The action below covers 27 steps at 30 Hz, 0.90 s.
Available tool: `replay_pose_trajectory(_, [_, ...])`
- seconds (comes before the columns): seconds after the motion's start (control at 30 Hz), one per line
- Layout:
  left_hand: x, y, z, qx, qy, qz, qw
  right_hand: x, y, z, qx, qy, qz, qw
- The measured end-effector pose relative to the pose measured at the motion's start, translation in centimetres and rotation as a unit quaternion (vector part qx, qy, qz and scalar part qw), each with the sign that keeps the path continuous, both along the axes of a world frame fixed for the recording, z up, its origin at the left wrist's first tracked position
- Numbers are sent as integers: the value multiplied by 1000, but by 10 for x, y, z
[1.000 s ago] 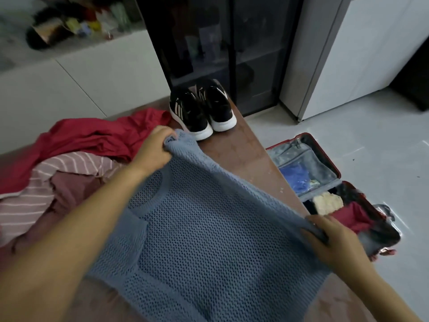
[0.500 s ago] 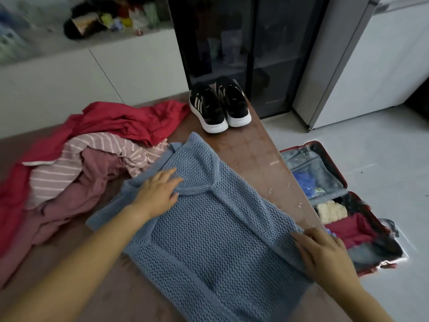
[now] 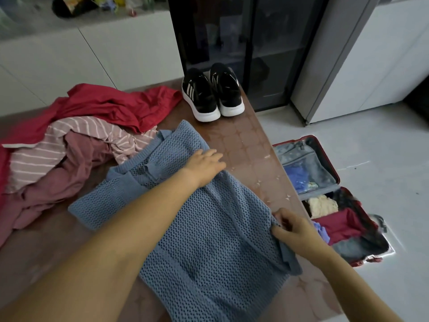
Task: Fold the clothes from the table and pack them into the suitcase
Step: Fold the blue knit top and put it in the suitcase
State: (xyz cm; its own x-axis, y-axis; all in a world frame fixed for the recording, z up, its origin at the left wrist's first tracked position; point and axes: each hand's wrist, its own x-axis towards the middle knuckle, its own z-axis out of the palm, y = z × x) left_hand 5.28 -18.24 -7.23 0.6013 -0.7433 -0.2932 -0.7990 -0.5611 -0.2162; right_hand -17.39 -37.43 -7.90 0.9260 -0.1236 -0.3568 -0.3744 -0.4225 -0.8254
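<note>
On table [image 3: 243, 145], sweater [image 3: 209, 240] now flat; left hand [image 3: 204, 165] slid to 1 o'clock, fingers straight, pressing; right hand [image 3: 296, 231], 4 o'clock, pinches edge. Side fold likely starting.

A home: white cabinets [image 3: 69, 63], glass-door cupboard [image 3: 243, 49], tiled floor [image 3: 371, 170], open suitcase [image 3: 325, 196].

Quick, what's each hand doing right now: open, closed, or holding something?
Left hand: open, fingers flat on the blue open-knit sweater.
Right hand: closed, pinching that sweater's edge.
</note>
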Motion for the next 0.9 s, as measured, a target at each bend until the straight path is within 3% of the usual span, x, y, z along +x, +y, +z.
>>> replay_pose_trajectory(0.13, [1,-1,6,16,-33,38,999,-6,-5,0,186,34,-131,973])
replay_pose_trajectory(0.2, [-4,3,8,-9,-20,86,996,-7,-9,1,208,49,-172,962])
replay_pose_trajectory(0.3, [-24,18,5,-108,16,161,981,-12,-22,-2,122,78,-152,978])
replay_pose_trajectory(0.4, [-66,47,5,-206,58,217,953,-19,-38,-3,150,134,-135,970])
replay_pose_trajectory(0.57, [-152,100,4,-253,85,300,916,-27,-58,0,127,163,74,976])
replay_pose_trajectory(0.7, [-210,128,-2,-272,71,392,876,-35,-64,-9,-102,101,210,967])
replay_pose_trajectory(0.8, [-240,144,-8,-267,59,451,850,-37,-52,-12,-186,75,138,970])
replay_pose_trajectory(0.9, [-251,149,-16,-219,73,460,857,-39,-35,-10,-158,27,37,986])
